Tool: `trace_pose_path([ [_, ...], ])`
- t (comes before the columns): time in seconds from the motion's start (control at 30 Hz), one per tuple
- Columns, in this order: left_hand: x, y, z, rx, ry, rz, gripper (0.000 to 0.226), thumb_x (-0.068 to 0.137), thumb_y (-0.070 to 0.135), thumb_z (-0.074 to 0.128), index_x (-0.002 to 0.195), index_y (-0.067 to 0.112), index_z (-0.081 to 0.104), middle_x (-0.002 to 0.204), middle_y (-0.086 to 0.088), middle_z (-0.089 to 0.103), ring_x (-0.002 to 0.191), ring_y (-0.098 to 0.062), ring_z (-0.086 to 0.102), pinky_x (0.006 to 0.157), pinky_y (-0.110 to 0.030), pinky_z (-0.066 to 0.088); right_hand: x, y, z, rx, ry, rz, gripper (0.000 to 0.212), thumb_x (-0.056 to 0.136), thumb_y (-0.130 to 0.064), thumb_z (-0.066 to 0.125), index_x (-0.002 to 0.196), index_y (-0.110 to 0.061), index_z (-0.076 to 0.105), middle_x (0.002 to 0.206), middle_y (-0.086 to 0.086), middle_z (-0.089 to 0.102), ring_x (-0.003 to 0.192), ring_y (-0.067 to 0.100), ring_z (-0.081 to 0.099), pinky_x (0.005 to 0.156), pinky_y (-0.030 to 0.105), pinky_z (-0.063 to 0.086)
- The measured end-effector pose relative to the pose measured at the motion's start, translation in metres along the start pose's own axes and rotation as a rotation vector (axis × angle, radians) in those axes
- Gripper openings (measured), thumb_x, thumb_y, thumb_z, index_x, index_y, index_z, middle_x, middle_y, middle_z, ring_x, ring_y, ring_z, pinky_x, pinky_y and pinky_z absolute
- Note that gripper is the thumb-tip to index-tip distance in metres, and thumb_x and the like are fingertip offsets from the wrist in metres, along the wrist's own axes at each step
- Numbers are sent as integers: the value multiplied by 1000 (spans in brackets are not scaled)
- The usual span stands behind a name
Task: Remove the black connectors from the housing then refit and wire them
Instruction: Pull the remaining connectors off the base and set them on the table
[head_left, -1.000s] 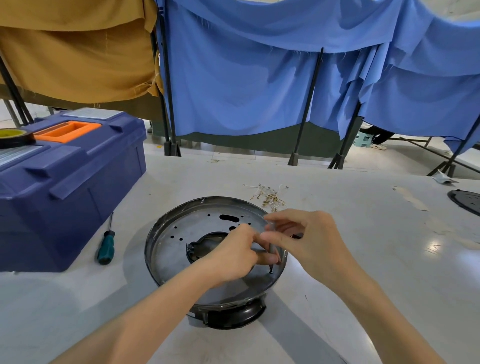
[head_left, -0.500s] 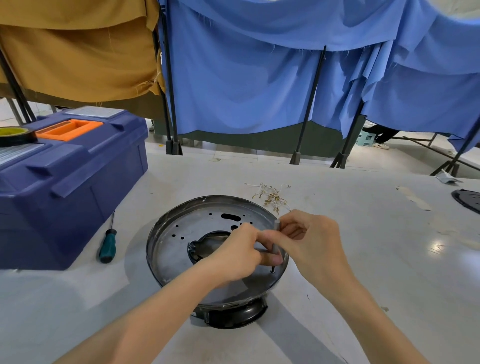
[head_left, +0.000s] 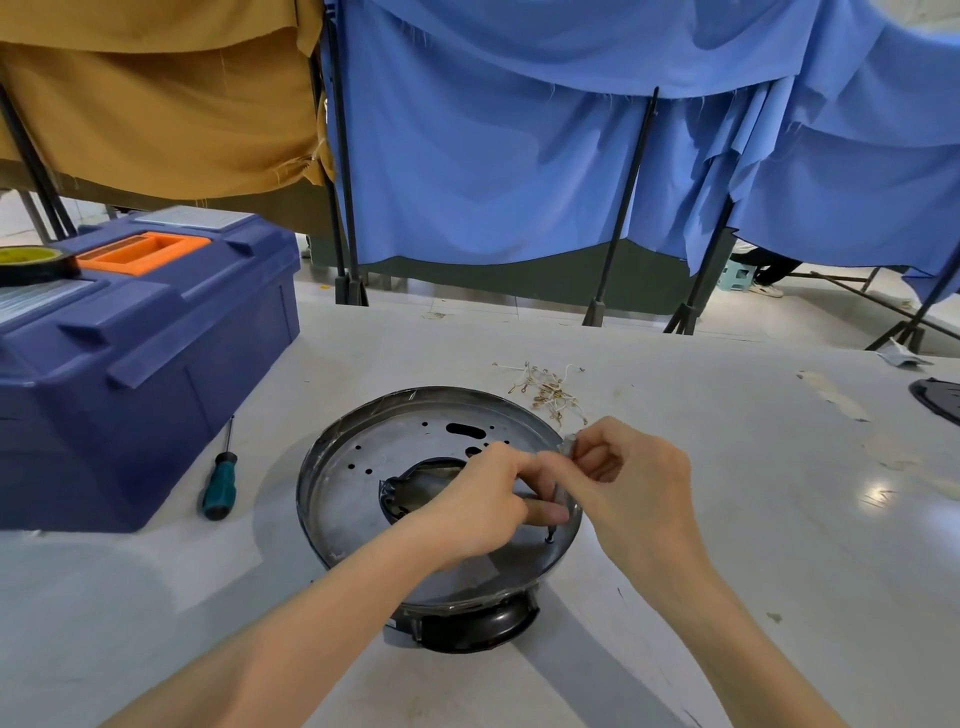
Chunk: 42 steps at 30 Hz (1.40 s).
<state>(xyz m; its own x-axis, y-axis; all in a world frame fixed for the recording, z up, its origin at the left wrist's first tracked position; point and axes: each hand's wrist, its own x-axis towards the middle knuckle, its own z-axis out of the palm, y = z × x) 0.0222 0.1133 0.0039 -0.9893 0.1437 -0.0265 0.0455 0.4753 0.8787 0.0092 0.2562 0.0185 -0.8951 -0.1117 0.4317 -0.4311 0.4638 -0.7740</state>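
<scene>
Housing (head_left: 363, 467) on table (head_left: 727, 571), connectors hidden under hands: removal step, seemingly; right hand (head_left: 634, 483) fingers (head_left: 589, 441) pinch upright grey tool (head_left: 569, 446) at right rim, left hand (head_left: 467, 512) pinches its shaft; next needs steady turning.

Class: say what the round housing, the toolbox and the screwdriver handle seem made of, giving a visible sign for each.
Round housing: likely sheet metal, dull grey sheen, punched holes.
Toolbox: moulded plastic, matte blue, orange insert.
Screwdriver handle: probably plastic or rubber, green and black; cannot tell which.
</scene>
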Motion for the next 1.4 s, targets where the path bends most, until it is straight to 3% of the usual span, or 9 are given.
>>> trace_pose_path([
  [0.13, -1, 1, 0, 12, -20, 2, 5, 87, 6, 67, 82, 5, 67, 94, -10, 71, 103, -18, 63, 103, -44, 43, 10, -3, -15, 14, -275, -86, 17, 79, -21, 77, 95, -28, 75, 69, -13, 69, 66, 3, 63, 66, 11, 47],
  [0.27, -3, 2, 0, -7, -38, 1, 8, 88, 0, 63, 83, 5, 68, 92, -12, 70, 99, -20, 65, 101, -44, 45, 11, -5, -19, -37, -300, -144, 16, 83, -14, 74, 97, -21, 77, 68, -10, 71, 66, 1, 66, 67, 9, 48],
  [0.37, -4, 0, -1, -10, -54, 13, 14, 88, -1, 62, 84, 10, 70, 89, -6, 70, 98, -17, 65, 101, -41, 47, 10, -5, -27, -21, -395, -136, 20, 84, -13, 72, 101, -22, 75, 77, -4, 75, 71, 7, 70, 74, 20, 54],
  [0.57, -3, 0, 0, -47, -8, 23, 14, 75, 16, 81, 85, 14, 71, 89, -1, 71, 95, -12, 65, 95, -36, 48, 8, -6, -26, 7, -314, -64, 16, 76, -7, 79, 86, -20, 75, 67, -3, 72, 57, 10, 68, 65, 18, 54],
  [0.73, -1, -1, 1, -94, -40, 30, 11, 82, 3, 72, 83, 14, 73, 76, 9, 70, 75, 4, 64, 69, -7, 45, 2, -3, -11, -62, -155, -51, 12, 73, -19, 81, 76, -16, 70, 59, 1, 69, 61, 17, 68, 66, 31, 55],
  [0.9, -2, 1, -1, -58, 12, -15, 10, 83, 7, 72, 74, 11, 69, 82, 5, 71, 87, -2, 64, 78, -22, 45, 8, -6, -24, 50, -340, -98, 23, 78, -20, 78, 99, -28, 74, 77, -10, 73, 74, 5, 69, 75, 20, 55],
  [1.03, -4, 0, -2, -74, -16, 6, 22, 81, 12, 75, 66, 26, 67, 91, 0, 73, 100, -8, 64, 100, -34, 43, 7, -9, -25, 30, -276, -191, 13, 79, -12, 77, 90, -19, 78, 75, -10, 74, 69, 1, 69, 69, 12, 53],
  [1.3, 0, -2, 2, -62, 49, -16, 14, 76, 20, 80, 68, 27, 70, 92, 2, 72, 98, -5, 61, 80, -20, 41, -8, -8, -6, 20, 36, -15, 16, 74, -18, 81, 70, -30, 71, 62, -17, 68, 60, 2, 66, 67, 17, 53],
  [1.4, 0, -3, 2, -55, 23, -2, 9, 81, 14, 75, 74, 16, 70, 94, -5, 72, 102, -14, 62, 89, -27, 44, -1, -10, -12, 60, -72, 6, 21, 72, -16, 83, 70, -32, 69, 64, -9, 71, 59, 5, 67, 65, 18, 54],
])
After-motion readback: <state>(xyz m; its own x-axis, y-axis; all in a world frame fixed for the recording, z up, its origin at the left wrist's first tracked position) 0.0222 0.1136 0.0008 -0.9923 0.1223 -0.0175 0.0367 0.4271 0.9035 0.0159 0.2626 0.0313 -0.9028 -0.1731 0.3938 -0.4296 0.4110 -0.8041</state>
